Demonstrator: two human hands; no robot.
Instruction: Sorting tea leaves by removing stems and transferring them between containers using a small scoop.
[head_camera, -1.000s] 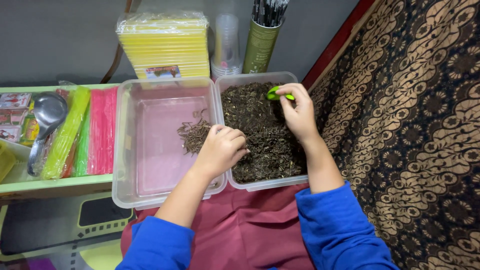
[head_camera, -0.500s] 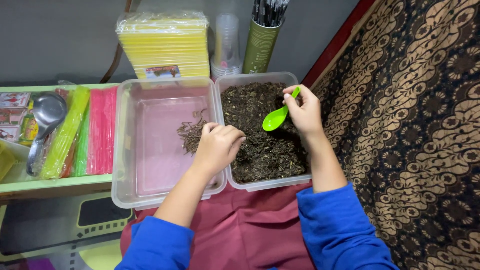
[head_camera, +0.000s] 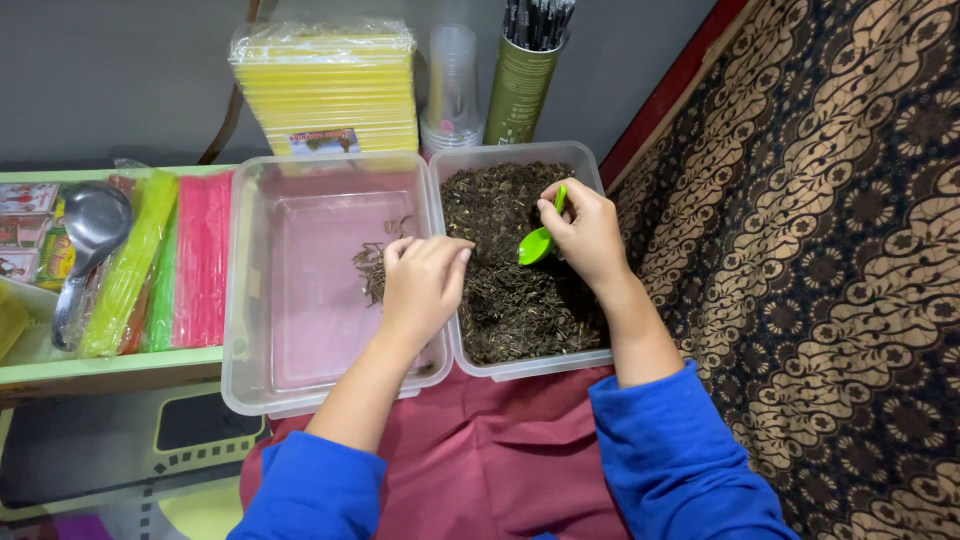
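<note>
Head view shows the right hand gripping a small green scoop, fingers wrapped round its handle, the bowl now tipped down onto the dried tea leaves in the right-hand clear tub; half a second ago the scoop was lifted higher. The left hand has slid a little toward that tub, fingers loosely curled and holding nothing, above a few leaves in the near-empty left tub.

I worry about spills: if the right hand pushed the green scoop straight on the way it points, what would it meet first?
Probably the dark dried leaves just below the green scoop in the right hand; depth is unclear.
</note>
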